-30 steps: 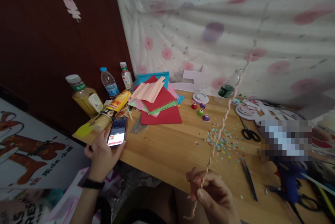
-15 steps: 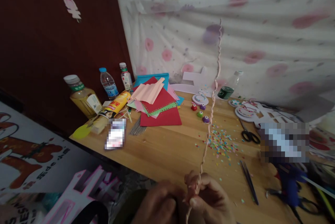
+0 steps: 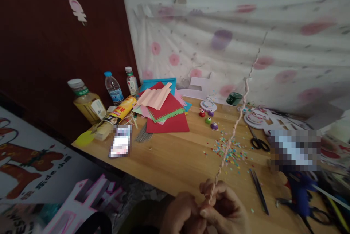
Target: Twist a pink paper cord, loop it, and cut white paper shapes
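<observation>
While both hands meet at the bottom centre of the frame, the right hand (image 3: 226, 210) pinches the lower end of a twisted pink paper cord (image 3: 232, 135), and the left hand (image 3: 183, 215) presses against it, fingers curled. From that grip the cord's long axis rises steeply toward the upper right, above the confetti-strewn counter (image 3: 175, 161).
</observation>
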